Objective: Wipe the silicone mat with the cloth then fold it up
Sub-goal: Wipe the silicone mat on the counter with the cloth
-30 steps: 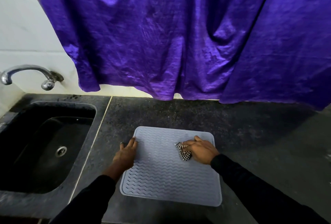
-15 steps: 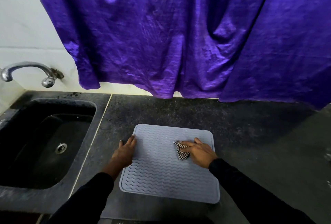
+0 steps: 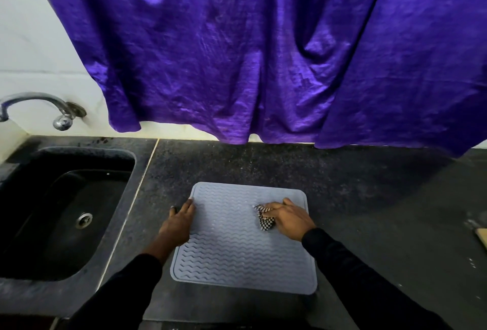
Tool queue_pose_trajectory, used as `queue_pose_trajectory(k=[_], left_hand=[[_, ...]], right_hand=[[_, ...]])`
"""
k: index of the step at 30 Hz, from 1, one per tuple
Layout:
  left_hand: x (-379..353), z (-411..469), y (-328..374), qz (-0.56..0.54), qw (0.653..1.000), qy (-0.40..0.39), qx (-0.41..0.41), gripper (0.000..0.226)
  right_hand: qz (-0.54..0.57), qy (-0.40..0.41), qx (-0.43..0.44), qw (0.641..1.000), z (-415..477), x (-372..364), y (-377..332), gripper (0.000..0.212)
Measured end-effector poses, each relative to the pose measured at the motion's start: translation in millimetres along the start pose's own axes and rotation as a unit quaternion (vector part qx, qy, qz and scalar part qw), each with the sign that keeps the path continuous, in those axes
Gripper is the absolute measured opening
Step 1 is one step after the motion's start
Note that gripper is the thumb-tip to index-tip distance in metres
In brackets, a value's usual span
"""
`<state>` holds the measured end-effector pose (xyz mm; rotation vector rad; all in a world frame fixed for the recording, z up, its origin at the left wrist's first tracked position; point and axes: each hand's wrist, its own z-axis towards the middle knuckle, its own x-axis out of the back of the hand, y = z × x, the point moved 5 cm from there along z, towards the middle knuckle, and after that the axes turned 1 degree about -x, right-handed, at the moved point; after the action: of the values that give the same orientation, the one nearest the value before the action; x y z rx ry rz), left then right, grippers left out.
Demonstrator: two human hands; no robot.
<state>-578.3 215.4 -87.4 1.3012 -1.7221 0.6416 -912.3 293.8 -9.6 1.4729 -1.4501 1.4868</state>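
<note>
The grey silicone mat [image 3: 237, 250], ribbed with wavy lines, lies flat on the dark counter [image 3: 355, 198], just to the right of the seam beside the sink [image 3: 79, 151]. On its far right part sits the cloth [image 3: 265, 220], a small black-and-white checked rag, bunched up. The right hand [image 3: 290, 217] lies on top of the cloth, fingers bent over it and holding it down against the mat. The rag's ends poke out past the fingertips and under the palm. The left hand [image 3: 179, 220] rests with straight fingers on the mat's far left edge, grasping nothing, partly on the mat and partly on the counter, well apart from the cloth. Both arms are in dark sleeves. A metal tap [image 3: 34, 101] juts from the wall above the sink, and a purple curtain [image 3: 263, 53] hangs behind the counter.
</note>
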Motion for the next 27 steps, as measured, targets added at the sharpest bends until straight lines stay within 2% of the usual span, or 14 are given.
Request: queue_pose_trajectory(k=[7, 12, 19, 27], left_hand=[[7, -8, 6, 0.016, 1.0, 0.0, -0.003, 0.098], [10, -9, 6, 0.011, 1.0, -0.004, 0.005, 0.099], [19, -19, 16, 0.031, 0.999, 0.027, -0.006, 0.088], [25, -20, 16, 0.043, 0.998, 0.038, -0.014, 0.09]], right_hand=[[-0.032, -0.021, -0.042, 0.998, -28, -11, 36, 0.063], [-0.011, -0.018, -0.07, 0.997, -33, 5, 50, 0.057], [0.004, 0.009, -0.04, 0.999, -22, 2, 18, 0.057], [-0.027, -0.021, -0.056, 0.998, -49, -2, 62, 0.064]])
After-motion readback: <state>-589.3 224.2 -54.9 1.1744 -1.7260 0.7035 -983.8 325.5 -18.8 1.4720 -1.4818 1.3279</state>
